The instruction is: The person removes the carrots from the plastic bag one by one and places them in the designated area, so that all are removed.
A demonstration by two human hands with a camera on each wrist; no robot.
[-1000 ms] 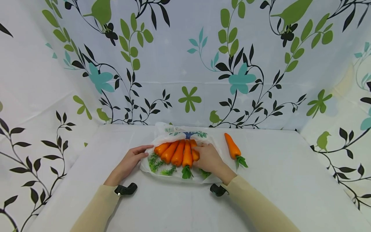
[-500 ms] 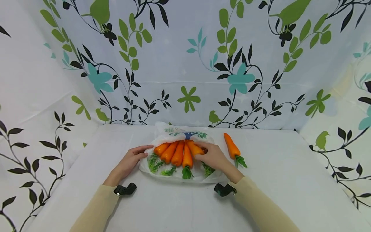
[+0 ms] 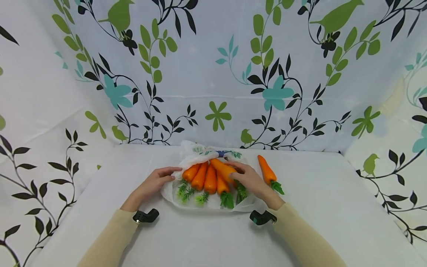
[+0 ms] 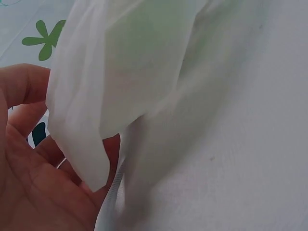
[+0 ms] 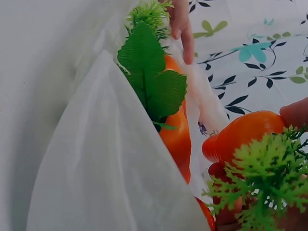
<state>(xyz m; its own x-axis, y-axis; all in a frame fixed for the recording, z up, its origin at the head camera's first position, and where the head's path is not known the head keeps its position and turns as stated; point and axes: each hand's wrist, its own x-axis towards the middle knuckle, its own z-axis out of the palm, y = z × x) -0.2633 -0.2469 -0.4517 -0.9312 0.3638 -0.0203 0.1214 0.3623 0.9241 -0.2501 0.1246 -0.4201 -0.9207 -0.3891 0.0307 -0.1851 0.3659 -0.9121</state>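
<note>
A white plastic bag (image 3: 213, 206) lies on its side with its mouth towards me, several toy carrots (image 3: 198, 178) with green tops fanned out in it. At the bag's left edge, my left hand (image 3: 151, 185) holds the thin plastic between thumb and fingers. My right hand (image 3: 253, 181) grips one carrot (image 3: 221, 167) by its thick end, tilted above the others, tip pointing left and away. The right wrist view shows the feathery green top (image 5: 264, 178) of this carrot close up. The tips of some carrots are hidden inside the bag.
One more carrot (image 3: 266, 168) with leafy greens lies on the white tabletop (image 3: 317, 193), right of the bag. Behind the table hangs a patterned cloth (image 3: 213, 85) with leaves and birds. Each wrist wears a black camera strap.
My right hand has drawn a carrot from the right end of the row, raising and tilting it over the others. The remaining carrots have shifted slightly right. The left hand stays at the bag's edge.
</note>
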